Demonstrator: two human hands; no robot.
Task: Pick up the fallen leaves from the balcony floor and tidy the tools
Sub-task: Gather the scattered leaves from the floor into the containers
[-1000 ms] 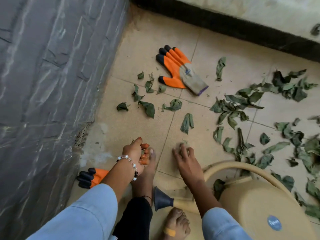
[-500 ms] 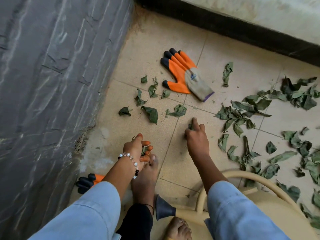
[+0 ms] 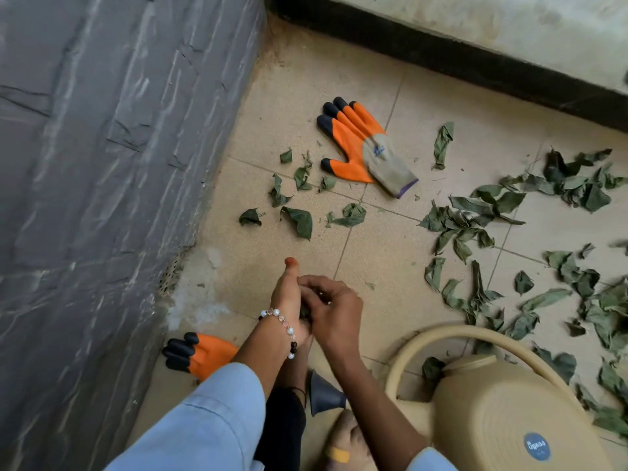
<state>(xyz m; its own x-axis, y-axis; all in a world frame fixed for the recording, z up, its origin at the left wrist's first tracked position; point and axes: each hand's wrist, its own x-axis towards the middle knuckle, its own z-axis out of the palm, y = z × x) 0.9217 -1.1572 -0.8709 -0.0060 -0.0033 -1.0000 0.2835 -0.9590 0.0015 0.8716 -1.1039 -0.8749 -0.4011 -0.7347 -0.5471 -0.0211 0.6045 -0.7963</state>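
My left hand (image 3: 288, 300), with a bead bracelet on the wrist, cups a small bunch of green leaves (image 3: 304, 313) low over the tiles, thumb pointing up. My right hand (image 3: 334, 312) meets it from the right, fingers curled over the same bunch. Several fallen leaves (image 3: 299, 220) lie on the tiles just ahead, and many more leaves (image 3: 472, 219) are spread to the right. One orange work glove (image 3: 356, 147) lies flat further ahead. A second orange glove (image 3: 204, 351) lies by the wall, left of my left arm.
A beige watering can (image 3: 503, 413) stands at the lower right, its dark spout head (image 3: 323, 394) near my bare feet (image 3: 343, 443). A grey stone wall (image 3: 102, 164) closes the left side. A dark skirting strip (image 3: 441, 56) runs along the far edge.
My right hand took a leaf from the tiles ahead and drew back to my left hand. The two hands now touch around the bunch.
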